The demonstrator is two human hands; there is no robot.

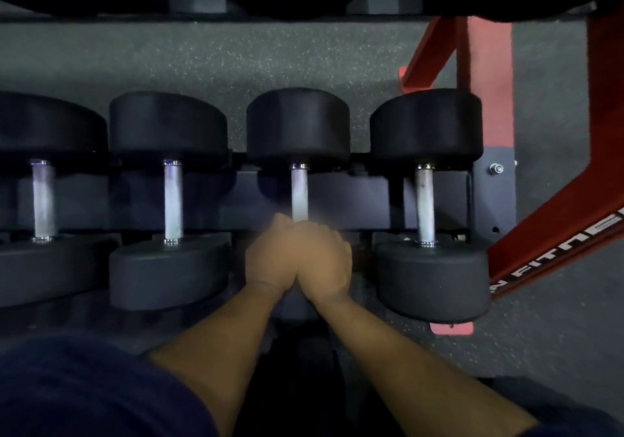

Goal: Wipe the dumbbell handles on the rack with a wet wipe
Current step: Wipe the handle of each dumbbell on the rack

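handle clasped by left hand, right hand

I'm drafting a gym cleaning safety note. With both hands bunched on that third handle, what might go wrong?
The left hand and right hand crowd the near end of the third handle beside the fourth dumbbell; fingers might get pinched if a dumbbell rolls. No wipe shows; the handle may go uncleaned.
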